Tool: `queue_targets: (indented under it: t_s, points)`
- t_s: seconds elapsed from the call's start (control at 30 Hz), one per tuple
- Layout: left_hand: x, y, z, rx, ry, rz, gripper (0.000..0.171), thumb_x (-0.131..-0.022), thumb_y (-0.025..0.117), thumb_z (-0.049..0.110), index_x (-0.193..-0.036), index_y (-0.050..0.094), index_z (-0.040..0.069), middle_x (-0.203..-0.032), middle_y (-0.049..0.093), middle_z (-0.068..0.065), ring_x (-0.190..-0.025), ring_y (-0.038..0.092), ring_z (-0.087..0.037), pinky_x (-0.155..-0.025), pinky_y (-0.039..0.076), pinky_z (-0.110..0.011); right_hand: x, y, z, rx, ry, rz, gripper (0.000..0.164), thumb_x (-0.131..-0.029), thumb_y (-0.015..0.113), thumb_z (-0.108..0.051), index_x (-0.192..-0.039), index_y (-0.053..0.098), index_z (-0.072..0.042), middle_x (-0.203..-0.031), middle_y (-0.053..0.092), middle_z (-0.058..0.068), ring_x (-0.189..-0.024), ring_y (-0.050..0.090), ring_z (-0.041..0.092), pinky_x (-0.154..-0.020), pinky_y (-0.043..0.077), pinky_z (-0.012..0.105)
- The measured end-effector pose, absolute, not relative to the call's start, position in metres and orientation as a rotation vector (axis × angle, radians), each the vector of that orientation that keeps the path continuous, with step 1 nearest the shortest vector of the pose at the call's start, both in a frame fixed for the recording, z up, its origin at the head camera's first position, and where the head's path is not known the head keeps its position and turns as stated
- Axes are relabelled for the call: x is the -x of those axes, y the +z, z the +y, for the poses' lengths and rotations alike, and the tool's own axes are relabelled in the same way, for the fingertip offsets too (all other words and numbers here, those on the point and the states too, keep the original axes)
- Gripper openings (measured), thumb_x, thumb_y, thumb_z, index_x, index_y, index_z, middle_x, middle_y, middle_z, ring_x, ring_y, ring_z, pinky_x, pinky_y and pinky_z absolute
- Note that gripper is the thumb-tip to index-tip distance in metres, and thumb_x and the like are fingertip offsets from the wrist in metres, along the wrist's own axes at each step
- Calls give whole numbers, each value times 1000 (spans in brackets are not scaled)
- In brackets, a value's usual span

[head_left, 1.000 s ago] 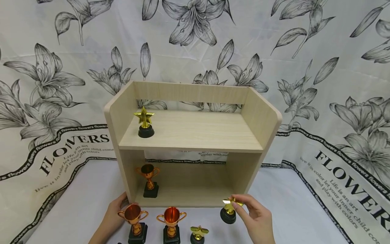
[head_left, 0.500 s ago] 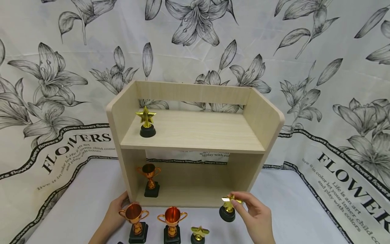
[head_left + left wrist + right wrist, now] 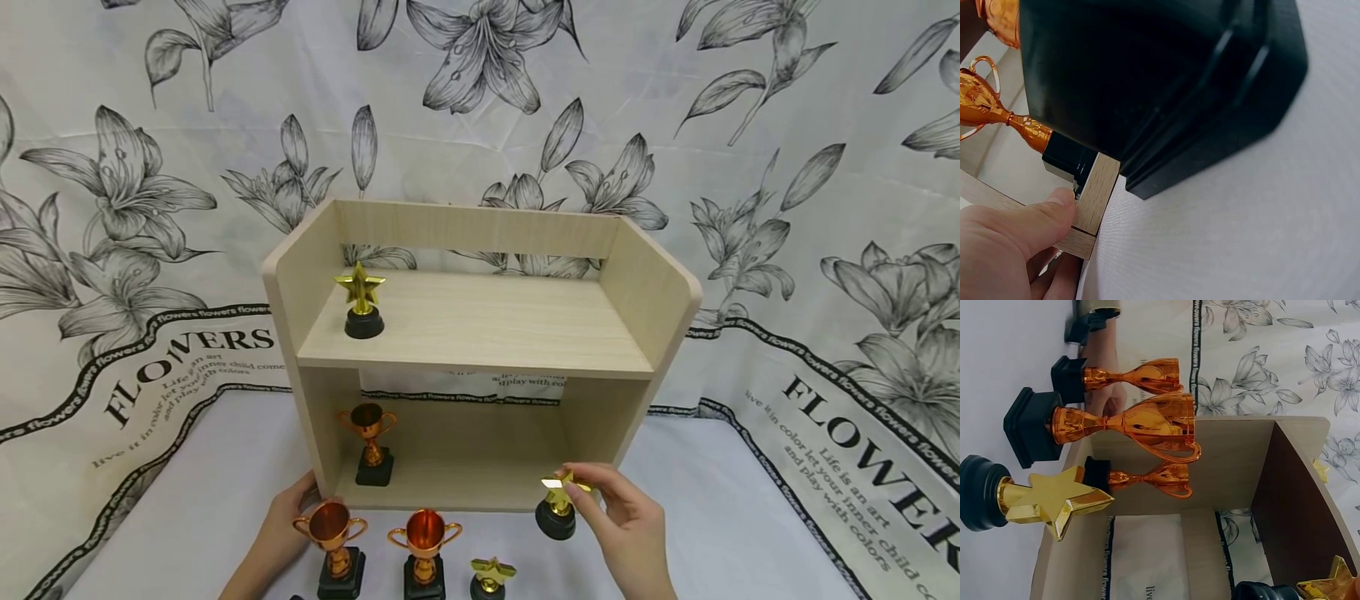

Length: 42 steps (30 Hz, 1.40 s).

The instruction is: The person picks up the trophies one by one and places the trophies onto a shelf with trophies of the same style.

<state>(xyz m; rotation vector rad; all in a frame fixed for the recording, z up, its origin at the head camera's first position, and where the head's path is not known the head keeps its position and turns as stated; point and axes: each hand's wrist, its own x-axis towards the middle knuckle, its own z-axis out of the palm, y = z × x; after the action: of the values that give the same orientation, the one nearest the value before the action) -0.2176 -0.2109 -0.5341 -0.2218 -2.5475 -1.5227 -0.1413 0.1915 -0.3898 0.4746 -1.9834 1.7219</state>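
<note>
In the head view my right hand [image 3: 630, 529] pinches a gold star trophy [image 3: 556, 522] by its star, the black round base tilted below, in front of the wooden shelf's [image 3: 480, 364] lower right. That star also shows in the right wrist view's bottom corner. My left hand [image 3: 279, 525] grips the shelf's lower left corner; the left wrist view shows the thumb [image 3: 1041, 225] on the wooden edge. Close beside this hand stands a bronze cup trophy [image 3: 340, 562], partly covering it. Another cup trophy [image 3: 424, 554] and a small star trophy [image 3: 491, 575] stand on the table in front.
On the upper board, at the left, stands a gold star trophy [image 3: 362, 304]. A bronze cup trophy [image 3: 372, 446] occupies the lower compartment's left side. White cloth [image 3: 712, 517] covers the table, and a flower-print curtain [image 3: 480, 125] hangs behind the shelf.
My right hand has moved slightly up and left with the star trophy. The left hand keeps its grip on the shelf corner. The head view has shifted slightly.
</note>
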Motion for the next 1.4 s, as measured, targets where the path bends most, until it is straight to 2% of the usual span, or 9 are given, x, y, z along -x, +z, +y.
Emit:
queue_targets:
  t_s: [0.8,1.2,1.4]
  points:
    - [217,-531,-209,191,-1533,-2575,68,-83,72,26,-137,42,-3,-131,52,-23,-116,54,-38,-96,43,-51,144,-378,182,-461,1755,-1954,23,-81,65,10,-105,63,9,-98,65,19,-94,64,22,-89,50,28]
    - [217,-533,-210,212,-1501,-2554,65,-83,72,23,-135,45,-3,-128,54,-23,-112,57,-36,-94,45,-51,146,-373,176,-554,1757,-1898,23,-83,62,12,-105,63,7,-98,64,22,-95,63,22,-87,51,27]
    - [216,-531,-210,225,-1491,-2564,65,-84,72,24,-137,43,-2,-130,54,-22,-113,57,-36,-95,44,-51,148,-370,174,-633,1752,-1846,23,-82,61,15,-105,62,11,-98,64,22,-94,63,23,-88,50,26]
